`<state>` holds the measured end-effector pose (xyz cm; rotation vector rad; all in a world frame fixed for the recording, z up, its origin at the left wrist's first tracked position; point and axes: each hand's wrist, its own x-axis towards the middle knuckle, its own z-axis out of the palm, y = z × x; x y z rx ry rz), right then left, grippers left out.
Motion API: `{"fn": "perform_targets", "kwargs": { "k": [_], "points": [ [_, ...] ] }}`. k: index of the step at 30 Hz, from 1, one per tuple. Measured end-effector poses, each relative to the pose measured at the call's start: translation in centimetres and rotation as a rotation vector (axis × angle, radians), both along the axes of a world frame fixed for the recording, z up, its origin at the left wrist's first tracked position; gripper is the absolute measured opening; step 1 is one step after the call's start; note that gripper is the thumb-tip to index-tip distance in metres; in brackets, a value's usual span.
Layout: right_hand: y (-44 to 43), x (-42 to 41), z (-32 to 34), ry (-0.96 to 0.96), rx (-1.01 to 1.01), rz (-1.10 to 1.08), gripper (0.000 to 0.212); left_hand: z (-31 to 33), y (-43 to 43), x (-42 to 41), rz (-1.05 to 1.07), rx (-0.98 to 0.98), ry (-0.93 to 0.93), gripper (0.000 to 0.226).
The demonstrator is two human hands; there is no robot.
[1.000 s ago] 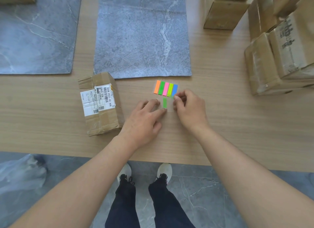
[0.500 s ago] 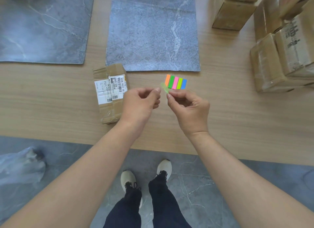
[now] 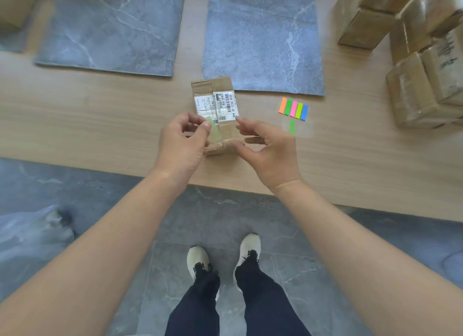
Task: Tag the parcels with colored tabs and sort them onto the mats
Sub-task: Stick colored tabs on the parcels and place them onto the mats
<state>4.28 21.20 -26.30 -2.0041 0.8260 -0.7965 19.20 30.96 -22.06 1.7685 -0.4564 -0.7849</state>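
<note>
A small brown cardboard parcel with white shipping labels lies on the wooden table, just in front of the right grey mat. My left hand pinches a pale green tab over the parcel's near half. Just right of the parcel, my right hand hovers with its fingers spread and holds nothing. The pad of colored tabs lies on the table to the right, with a clear backing sheet carrying one green tab below it.
A second grey mat lies at the left. Several taped brown boxes are stacked at the right and back right. Another box corner shows at the far left. The table's front edge runs close to my wrists.
The green tab, lifted off the backing sheet earlier, now hangs from my left hand alone. Both hands have shifted left from the tab pad to over the parcel; my right hand let go.
</note>
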Motion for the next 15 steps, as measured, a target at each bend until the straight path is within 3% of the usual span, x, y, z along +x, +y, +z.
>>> {"fn": "perform_targets", "kwargs": {
  "k": [6, 10, 15],
  "points": [
    [-0.2, 2.2, -3.1, 0.265, -0.343, 0.135, 0.043, -4.3, 4.3, 0.5, 0.009, 0.057, -0.135, 0.011],
    [-0.8, 3.5, -4.9, 0.216, -0.416, 0.175, 0.037, -7.4, 5.0, -0.5, 0.016, 0.020, -0.206, 0.012],
    [-1.4, 3.0, -6.6, 0.122, -0.440, 0.169, 0.036, -9.4, 4.6, -0.6, -0.001, -0.048, -0.451, 0.009]
  ]
}}
